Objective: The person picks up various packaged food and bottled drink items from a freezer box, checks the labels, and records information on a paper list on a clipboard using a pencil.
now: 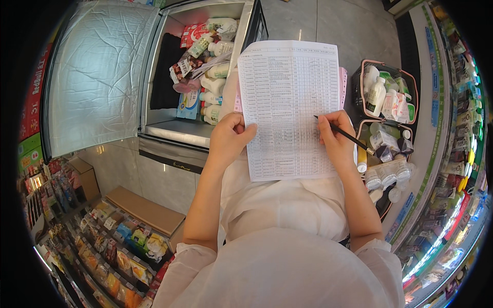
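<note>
A printed sheet of paper (283, 104) with a dense table of rows and columns lies over my lap, with a few handwritten marks on its right side. My left hand (228, 141) grips its left edge, thumb on top and fingers folded under. A black pencil (352, 139) is held in my right hand (339, 144); its tip is over the right-hand columns, and whether it touches the paper I cannot tell. Pink paper (343, 85) with punched edges shows from beneath the sheet on both sides.
An open insulated box (175, 134) with bottles and packets stands ahead on the left, its silver lid (96, 77) folded out. Two baskets of bottles and cups, one farther (358, 101), sit by the refrigerated shelves (458, 127) on my right. Snack racks (115, 246) are at lower left.
</note>
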A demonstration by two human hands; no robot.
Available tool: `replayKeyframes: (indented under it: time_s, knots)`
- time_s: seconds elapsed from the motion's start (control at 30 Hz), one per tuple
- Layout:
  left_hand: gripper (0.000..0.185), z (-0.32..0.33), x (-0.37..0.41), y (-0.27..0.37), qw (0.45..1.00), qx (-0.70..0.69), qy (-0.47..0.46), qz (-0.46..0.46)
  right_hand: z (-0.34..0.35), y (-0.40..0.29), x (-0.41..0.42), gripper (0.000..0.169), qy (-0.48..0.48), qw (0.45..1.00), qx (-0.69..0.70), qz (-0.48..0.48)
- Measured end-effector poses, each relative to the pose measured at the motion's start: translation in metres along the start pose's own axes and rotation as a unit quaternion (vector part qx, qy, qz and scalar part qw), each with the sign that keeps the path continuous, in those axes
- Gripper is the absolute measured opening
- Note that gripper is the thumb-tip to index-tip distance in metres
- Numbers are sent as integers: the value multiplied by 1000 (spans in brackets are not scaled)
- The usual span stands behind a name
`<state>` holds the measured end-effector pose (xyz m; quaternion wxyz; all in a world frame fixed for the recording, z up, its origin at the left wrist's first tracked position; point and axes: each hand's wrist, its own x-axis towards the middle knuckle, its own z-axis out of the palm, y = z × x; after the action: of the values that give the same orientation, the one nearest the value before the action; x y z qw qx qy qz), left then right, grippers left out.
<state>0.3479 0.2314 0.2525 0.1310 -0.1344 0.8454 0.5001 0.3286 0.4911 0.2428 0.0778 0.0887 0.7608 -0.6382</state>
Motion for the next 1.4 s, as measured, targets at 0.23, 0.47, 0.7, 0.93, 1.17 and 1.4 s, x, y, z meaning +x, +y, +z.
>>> replayKeyframes:
  time_s: [0.23, 0.47, 0.7, 0.93, 1.17, 1.4]
  knots:
    - [26, 0, 0, 6, 999, -25, 8, -26, 1, 3, 1, 17, 12, 999, -48, -9]
    - [25, 2, 0, 5, 999, -34, 11, -20, -3, 2, 0, 18, -4, 997, 72, 37]
    - [25, 2, -1, 8, 999, -33, 10, -35, 2, -11, 2, 19, 9, 978, -189, -88]
    - [26, 1, -1, 10, 999, -21, 12, -42, -13, 0, 6, 15, -21, 999, 47, -7]
    - [27, 0, -1, 15, 998, 53, 18, 0, -118, 49, 63, 27, 133, 987, 89, 12]
    - [30, 2, 4, 18, 999, 12, 12, -38, -296, 197, 158, 36, 381, 827, -410, 58]
